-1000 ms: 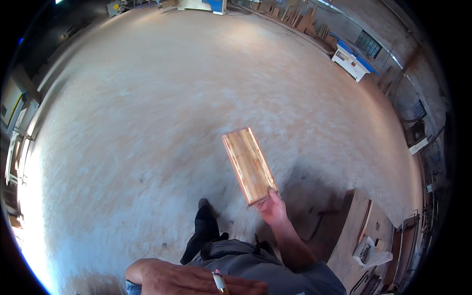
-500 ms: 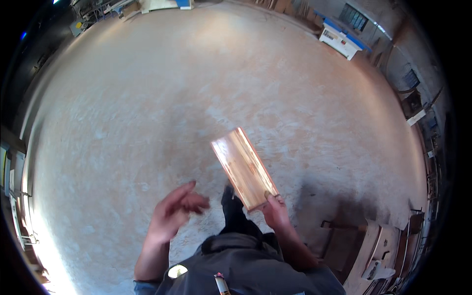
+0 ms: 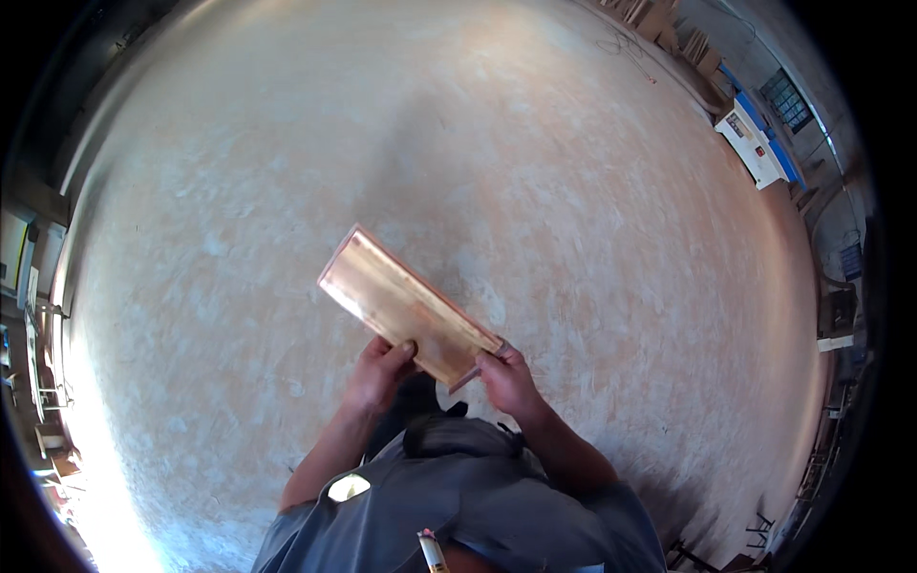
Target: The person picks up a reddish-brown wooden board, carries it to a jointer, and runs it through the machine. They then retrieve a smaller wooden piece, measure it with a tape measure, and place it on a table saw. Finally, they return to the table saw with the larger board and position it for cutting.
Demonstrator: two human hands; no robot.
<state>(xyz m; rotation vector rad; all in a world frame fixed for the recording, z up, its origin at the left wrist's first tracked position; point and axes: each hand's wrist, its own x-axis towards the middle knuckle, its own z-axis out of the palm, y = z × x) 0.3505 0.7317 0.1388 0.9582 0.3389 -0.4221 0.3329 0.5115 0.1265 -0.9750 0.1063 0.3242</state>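
Note:
A flat, rectangular wooden board point(image 3: 406, 301) with a glossy, light-brown face and reddish edges is held in front of my body, tilted so its far end points to the upper left. My left hand point(image 3: 379, 371) grips its lower left edge, thumb on the top face and fingers beneath. At the near right corner my right hand point(image 3: 508, 379) is closed on the board, its thumb also on top. The fingers under the board are hidden.
A wide concrete floor point(image 3: 239, 239) spreads around me. At the far right stands a white and blue machine point(image 3: 755, 143), with wooden pieces point(image 3: 659, 19) stacked beyond it. Benches or racks point(image 3: 43, 325) line the left edge, and a dark-legged stand point(image 3: 759, 528) is at the lower right.
My left hand has come in from beside the board and taken hold of its edge. The board has swung to the left. The view has turned, so the machine sits farther right.

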